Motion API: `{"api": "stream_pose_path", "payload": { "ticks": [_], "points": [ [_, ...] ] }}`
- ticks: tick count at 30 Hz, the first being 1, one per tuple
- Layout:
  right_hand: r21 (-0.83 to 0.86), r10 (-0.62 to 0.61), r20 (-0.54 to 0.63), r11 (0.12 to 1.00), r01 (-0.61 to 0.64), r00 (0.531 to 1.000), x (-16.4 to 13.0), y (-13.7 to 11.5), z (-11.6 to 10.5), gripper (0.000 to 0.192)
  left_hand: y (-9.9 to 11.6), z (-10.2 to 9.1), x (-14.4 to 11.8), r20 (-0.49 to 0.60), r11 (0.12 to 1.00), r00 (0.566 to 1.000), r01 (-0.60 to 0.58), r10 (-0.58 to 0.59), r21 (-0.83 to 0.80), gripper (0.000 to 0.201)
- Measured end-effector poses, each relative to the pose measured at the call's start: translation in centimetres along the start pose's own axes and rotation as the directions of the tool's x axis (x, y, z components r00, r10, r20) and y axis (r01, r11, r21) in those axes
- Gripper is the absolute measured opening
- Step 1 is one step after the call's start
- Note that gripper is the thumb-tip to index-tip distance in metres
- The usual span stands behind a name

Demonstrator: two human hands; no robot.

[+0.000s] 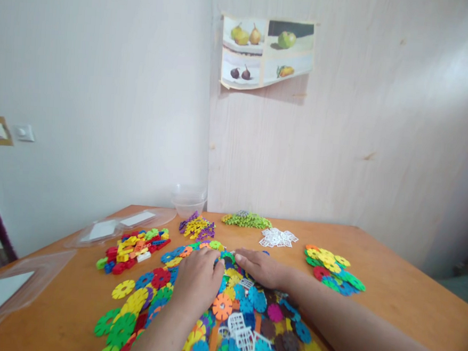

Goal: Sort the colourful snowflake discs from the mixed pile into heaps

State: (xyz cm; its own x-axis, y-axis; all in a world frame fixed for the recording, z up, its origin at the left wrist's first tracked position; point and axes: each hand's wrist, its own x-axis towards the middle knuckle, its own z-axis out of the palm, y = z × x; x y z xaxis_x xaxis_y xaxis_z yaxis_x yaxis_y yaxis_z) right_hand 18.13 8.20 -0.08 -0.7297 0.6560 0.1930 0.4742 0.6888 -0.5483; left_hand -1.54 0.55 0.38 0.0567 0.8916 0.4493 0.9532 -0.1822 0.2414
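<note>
Both hands rest palm down on a spread of colourful plastic flower-shaped discs [225,307] covering the near part of a wooden table [401,299]. The left hand [197,284] lies flat, fingers loosely curled over the discs; whether it pinches one cannot be told. The right hand [260,268] lies just beside it, fingers extended, fingertips nearly meeting the left's. Discs lie under and all around both hands. Beyond the fingertips sits a small purple and yellow pile [197,227].
</note>
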Motion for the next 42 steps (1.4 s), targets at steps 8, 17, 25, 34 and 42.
{"api": "stream_pose_path", "payload": {
  "ticks": [8,17,25,34,42],
  "points": [
    [0.062,-0.025,0.009,0.998,0.025,1.000,-1.6,-1.7,0.0,0.060,0.7,-0.6,-0.1,0.023,0.996,0.999,0.029,-0.031,0.079,0.029],
    [-0.162,0.347,-0.365,0.890,-0.426,0.864,2.5,6.6,-4.3,0.060,0.6,-0.7,-0.1,0.034,0.997,0.999,0.029,-0.032,0.073,0.030],
    [-0.292,0.387,-0.261,0.842,-0.455,0.884,2.4,13.5,-6.6,0.037,0.4,-0.5,-0.2,0.034,0.998,0.999,0.020,-0.022,0.054,0.029],
    [-0.365,0.449,-0.205,0.789,-0.494,0.870,1.4,13.5,-4.4,0.051,0.2,-0.4,0.0,0.034,1.000,0.999,0.005,-0.006,0.029,0.030],
    [-0.402,0.445,-0.186,0.779,-0.482,0.876,2.5,11.1,-2.5,0.055,0.1,-0.4,-0.1,0.031,0.999,0.999,0.010,-0.012,0.037,0.031]
  ]
}}
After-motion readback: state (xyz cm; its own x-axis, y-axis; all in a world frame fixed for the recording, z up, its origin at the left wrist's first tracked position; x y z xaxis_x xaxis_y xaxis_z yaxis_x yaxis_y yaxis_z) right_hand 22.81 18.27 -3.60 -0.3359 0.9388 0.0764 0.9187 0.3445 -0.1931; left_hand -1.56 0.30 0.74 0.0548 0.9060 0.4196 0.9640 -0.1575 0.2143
